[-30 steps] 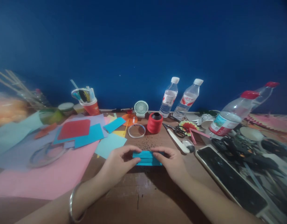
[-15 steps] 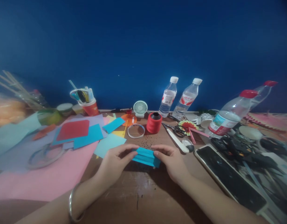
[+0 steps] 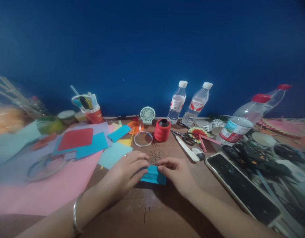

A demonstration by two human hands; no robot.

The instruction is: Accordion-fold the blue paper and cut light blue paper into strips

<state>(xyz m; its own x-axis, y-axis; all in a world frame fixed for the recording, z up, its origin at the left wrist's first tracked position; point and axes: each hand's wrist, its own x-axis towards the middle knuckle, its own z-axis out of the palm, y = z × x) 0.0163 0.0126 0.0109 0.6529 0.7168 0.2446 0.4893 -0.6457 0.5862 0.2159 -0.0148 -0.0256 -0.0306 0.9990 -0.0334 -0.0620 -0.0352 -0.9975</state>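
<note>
A strip of bright blue paper point(image 3: 153, 178) with folds running along its length is between my two hands, low over the brown table. My left hand point(image 3: 129, 170) grips its left part, fingers lying over the top edge. At the upper right edge, my right hand point(image 3: 176, 172) pinches the paper between thumb and fingers. The left end of the paper is hidden behind my left fingers. Small dark specks point(image 3: 157, 154) lie scattered on the table just beyond the paper.
A red thread spool point(image 3: 162, 130), a clear ring point(image 3: 143, 139) and a small fan point(image 3: 147, 114) stand ahead. To the right are scissors point(image 3: 188, 138), a white-handled knife point(image 3: 188, 149), a phone point(image 3: 243, 188) and water bottles point(image 3: 177, 104). Coloured paper sheets point(image 3: 75, 138) spread leftward.
The blue paper has come lower and nearer to me. My left hand has shifted right, now covering more of it, and my right hand has moved slightly left, so the hands are closer together.
</note>
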